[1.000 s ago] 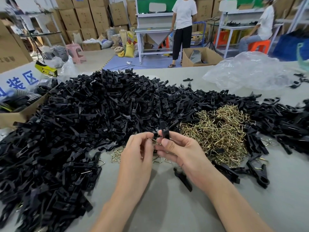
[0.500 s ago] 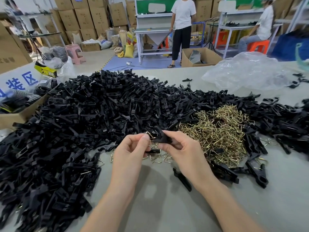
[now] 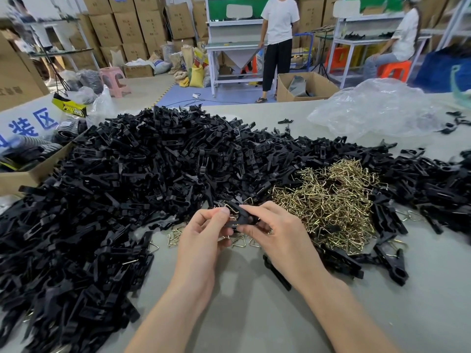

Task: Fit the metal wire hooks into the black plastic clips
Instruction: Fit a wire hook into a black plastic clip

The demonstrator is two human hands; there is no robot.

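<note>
We see the left hand [image 3: 201, 233] and the right hand [image 3: 277, 235] close together over the near middle of the table [image 3: 254, 317], both clamped on one black clip [image 3: 242, 215]. The left hand pinches the clip's left end between thumb and forefinger, where a bit of wire hook [image 3: 230, 208] shows against the plastic. The right hand grips the other end, thumb above and fingers curled beneath. Whether the hook is seated in the clip we cannot tell.

Just below the hands a few loose hooks [image 3: 175, 234] lie on the bare table, and a single clip [image 3: 276, 272] lies beside the right wrist. To the right of the hands we find the heap of brass-coloured wire hooks [image 3: 328, 200]. A large heap of black clips [image 3: 127, 187] spreads from the left edge round behind it toward the right edge. Near the far right corner sits a crumpled clear plastic bag [image 3: 377, 108], and a cardboard box [image 3: 25, 175] stands at the left edge.
</note>
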